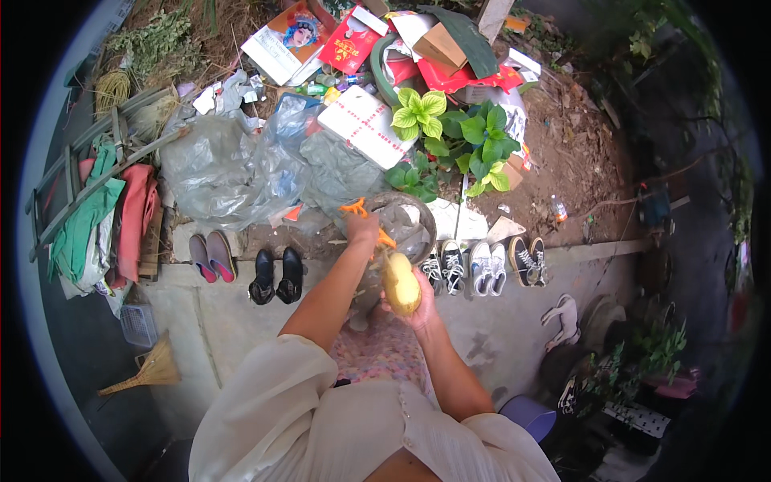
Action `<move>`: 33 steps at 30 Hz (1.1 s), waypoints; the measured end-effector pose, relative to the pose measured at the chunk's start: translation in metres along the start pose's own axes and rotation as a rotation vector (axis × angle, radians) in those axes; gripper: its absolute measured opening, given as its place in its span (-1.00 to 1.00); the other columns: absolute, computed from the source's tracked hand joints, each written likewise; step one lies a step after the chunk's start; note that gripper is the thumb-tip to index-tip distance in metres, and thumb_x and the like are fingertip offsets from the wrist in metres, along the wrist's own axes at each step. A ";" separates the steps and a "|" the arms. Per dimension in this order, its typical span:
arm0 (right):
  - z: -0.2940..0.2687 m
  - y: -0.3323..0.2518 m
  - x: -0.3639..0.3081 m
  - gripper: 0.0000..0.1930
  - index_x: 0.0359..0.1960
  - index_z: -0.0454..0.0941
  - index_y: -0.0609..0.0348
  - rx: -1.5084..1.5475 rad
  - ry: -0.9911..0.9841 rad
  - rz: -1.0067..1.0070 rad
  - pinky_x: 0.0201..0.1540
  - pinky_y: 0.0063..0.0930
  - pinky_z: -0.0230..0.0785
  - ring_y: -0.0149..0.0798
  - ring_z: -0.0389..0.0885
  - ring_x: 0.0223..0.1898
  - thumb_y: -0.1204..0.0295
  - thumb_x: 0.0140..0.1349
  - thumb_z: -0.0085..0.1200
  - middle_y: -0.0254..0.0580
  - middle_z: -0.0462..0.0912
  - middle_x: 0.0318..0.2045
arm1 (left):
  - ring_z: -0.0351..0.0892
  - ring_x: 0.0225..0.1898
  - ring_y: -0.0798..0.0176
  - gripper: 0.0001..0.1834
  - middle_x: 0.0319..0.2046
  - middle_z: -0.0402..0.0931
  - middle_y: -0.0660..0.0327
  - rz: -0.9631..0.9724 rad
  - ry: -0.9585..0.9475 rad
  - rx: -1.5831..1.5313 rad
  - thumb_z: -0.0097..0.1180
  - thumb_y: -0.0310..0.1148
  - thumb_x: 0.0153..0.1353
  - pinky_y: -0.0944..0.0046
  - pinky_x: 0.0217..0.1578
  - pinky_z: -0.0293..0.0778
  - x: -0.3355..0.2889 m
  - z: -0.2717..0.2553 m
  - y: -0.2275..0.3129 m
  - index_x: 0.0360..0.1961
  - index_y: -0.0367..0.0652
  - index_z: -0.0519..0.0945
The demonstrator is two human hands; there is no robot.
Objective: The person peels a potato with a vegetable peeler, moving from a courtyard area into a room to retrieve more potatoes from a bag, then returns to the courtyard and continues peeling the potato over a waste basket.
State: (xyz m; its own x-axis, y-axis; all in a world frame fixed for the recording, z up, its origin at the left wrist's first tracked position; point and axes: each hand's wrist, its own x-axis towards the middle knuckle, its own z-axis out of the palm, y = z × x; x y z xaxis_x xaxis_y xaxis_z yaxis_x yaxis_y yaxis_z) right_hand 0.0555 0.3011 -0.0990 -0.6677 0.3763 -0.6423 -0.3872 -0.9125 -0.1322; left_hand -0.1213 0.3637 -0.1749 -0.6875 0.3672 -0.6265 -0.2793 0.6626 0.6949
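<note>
Near the middle of the head view, my right hand [422,309] is wrapped round an oblong, pale yellow vegetable [401,284] from below and from the right. Its surface looks mostly bare of skin, with darker patches at the ends; I cannot tell its exact kind. My left hand [364,230] is closed on an orange-handled peeler [354,208]. Another orange part [386,238] of it shows on the other side of the hand, close to the vegetable's far end. Beyond my hands is a round dark basin [431,222] with plastic inside.
Shoes line the concrete ledge: grey slippers [214,257], black boots [275,275] and several sneakers [487,268]. Clear plastic sheeting [217,173], boxes [365,127] and a leafy plant [482,136] lie beyond. A broom [152,369] is at left, a light-coloured animal [564,322] at right.
</note>
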 end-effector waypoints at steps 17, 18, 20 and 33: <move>0.008 -0.017 -0.005 -0.40 0.01 0.41 0.01 0.093 -0.022 -0.087 -0.28 -0.01 0.44 -0.08 0.53 -0.17 -0.19 0.16 -0.16 -0.14 0.53 -0.12 | 0.48 -0.42 0.23 -0.68 -0.42 0.50 0.12 0.264 -0.266 -0.366 0.12 -0.24 0.06 0.22 -0.34 0.41 -0.085 -0.013 0.006 -0.29 -0.28 0.45; 0.010 -0.016 -0.002 -0.41 0.01 0.41 0.00 0.065 -0.011 -0.076 -0.29 -0.05 0.43 -0.09 0.53 -0.18 -0.18 0.17 -0.16 -0.15 0.53 -0.12 | 0.48 -0.42 0.23 -0.68 -0.42 0.50 0.12 0.264 -0.265 -0.368 0.12 -0.24 0.06 0.22 -0.34 0.41 -0.087 -0.011 0.003 -0.29 -0.28 0.45; 0.009 -0.017 0.002 -0.43 0.01 0.41 -0.01 0.034 0.000 -0.062 -0.31 -0.10 0.42 -0.10 0.52 -0.18 -0.17 0.17 -0.17 -0.17 0.53 -0.12 | 0.54 -0.37 0.16 -0.65 -0.40 0.53 0.07 0.252 -0.202 -0.298 0.14 -0.21 0.03 0.19 -0.31 0.42 -0.089 -0.009 0.002 -0.30 -0.29 0.47; -0.004 -0.011 -0.014 -0.43 -0.03 0.43 0.07 -0.056 -0.027 -0.062 -0.41 -0.20 0.40 -0.09 0.53 -0.39 -0.12 0.16 -0.24 -0.09 0.56 -0.29 | 0.58 -0.35 0.02 -0.66 -0.41 0.55 -0.03 0.013 -0.145 -0.148 0.10 -0.25 -0.01 0.10 -0.30 0.44 -0.020 0.032 -0.003 -0.32 -0.35 0.50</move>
State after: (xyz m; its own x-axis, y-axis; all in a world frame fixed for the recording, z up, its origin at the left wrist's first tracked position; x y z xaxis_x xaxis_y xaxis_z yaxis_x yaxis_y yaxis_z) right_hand 0.0720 0.3054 -0.0913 -0.6605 0.4362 -0.6111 -0.3929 -0.8944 -0.2138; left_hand -0.0858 0.3750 -0.1760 -0.5907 0.4723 -0.6542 -0.3743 0.5578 0.7408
